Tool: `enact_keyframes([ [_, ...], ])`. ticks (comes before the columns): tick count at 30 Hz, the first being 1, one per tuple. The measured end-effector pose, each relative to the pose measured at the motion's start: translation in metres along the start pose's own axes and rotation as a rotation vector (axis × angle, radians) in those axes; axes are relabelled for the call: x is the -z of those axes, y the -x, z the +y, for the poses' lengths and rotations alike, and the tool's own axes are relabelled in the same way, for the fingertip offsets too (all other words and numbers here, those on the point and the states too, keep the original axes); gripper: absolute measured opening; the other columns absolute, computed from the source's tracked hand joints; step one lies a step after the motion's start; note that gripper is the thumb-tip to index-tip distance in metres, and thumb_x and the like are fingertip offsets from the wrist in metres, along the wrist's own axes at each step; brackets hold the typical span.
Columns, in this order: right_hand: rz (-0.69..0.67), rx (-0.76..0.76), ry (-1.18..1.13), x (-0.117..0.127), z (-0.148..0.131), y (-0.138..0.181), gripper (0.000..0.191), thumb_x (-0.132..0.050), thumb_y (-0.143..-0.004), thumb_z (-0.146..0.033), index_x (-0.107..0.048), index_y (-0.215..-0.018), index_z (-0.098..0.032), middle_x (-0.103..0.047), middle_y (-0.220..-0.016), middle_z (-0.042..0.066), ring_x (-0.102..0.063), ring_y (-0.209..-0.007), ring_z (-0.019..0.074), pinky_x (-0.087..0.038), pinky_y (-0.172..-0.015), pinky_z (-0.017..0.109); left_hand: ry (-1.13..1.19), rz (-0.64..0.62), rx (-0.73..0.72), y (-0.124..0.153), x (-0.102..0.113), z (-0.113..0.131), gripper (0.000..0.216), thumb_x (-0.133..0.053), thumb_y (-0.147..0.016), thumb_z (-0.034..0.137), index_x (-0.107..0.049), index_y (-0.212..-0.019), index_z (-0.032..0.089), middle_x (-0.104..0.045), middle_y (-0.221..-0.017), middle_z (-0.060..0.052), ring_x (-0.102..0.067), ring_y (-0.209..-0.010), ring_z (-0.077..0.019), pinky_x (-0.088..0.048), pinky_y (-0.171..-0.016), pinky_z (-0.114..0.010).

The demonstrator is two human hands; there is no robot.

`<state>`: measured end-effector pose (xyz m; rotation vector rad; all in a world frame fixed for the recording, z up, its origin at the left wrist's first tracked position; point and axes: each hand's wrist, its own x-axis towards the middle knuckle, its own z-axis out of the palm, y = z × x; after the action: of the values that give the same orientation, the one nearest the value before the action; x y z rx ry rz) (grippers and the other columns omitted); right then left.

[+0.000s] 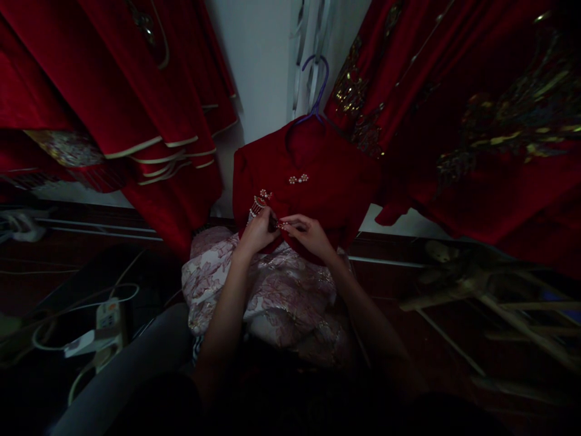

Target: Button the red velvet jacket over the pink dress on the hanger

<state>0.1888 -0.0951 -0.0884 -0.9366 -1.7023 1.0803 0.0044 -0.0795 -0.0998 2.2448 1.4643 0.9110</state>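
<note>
A dark red garment (318,181) hangs on a purple hanger (318,85) in front of me, with pearl-like fastenings (298,178) on its chest. My left hand (258,230) pinches the garment's front edge beside a beaded tassel fastening (258,203). My right hand (308,233) grips the same edge just to the right, its fingers pinched on a small fastening piece. The two hands almost touch. Below them lies a pink flowered fabric bundle (272,297).
More red embroidered garments (476,121) hang right, and further red garments (136,91) hang left. A white wall (263,66) shows between them. A power strip with cables (106,327) lies on the dark floor at left. Wooden stool legs (499,303) stand at right.
</note>
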Motion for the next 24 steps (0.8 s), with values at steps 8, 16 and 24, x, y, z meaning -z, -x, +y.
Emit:
enact_keyframes([
  [8, 0.149, 0.050, 0.239, 0.002, 0.009, 0.000, 0.018, -0.055, -0.086, -0.025, -0.067, -0.099, -0.021, -0.069, -0.105, 0.005, -0.067, -0.083, 0.0129, -0.055, -0.072, 0.025, -0.202, 0.048, -0.010, 0.002, 0.002, 0.004, 0.019, -0.070, -0.073, 0.029, -0.060, -0.088, 0.024, -0.062, -0.099, -0.005, -0.060, -0.096, -0.0242, -0.049, -0.080, -0.033],
  [16, 0.181, 0.046, 0.279, 0.004, 0.018, -0.001, 0.015, -0.057, -0.083, -0.020, -0.067, -0.094, -0.021, -0.071, -0.094, 0.002, -0.067, -0.081, 0.0133, -0.054, -0.079, 0.027, 0.016, -0.036, -0.018, 0.000, -0.003, -0.001, 0.008, -0.062, -0.075, 0.023, -0.062, -0.082, 0.020, -0.064, -0.079, -0.002, -0.061, -0.071, -0.0159, -0.046, -0.067, -0.026],
  [24, 0.189, -0.002, 0.136, -0.012, 0.024, -0.005, 0.011, -0.058, -0.083, -0.021, -0.067, -0.089, -0.020, -0.072, -0.091, 0.003, -0.068, -0.084, 0.0140, -0.053, -0.083, 0.028, 0.323, -0.054, 0.067, 0.000, -0.003, -0.002, 0.010, -0.062, -0.070, 0.022, -0.061, -0.079, 0.016, -0.067, -0.071, 0.000, -0.063, -0.066, -0.0130, -0.048, -0.064, -0.023],
])
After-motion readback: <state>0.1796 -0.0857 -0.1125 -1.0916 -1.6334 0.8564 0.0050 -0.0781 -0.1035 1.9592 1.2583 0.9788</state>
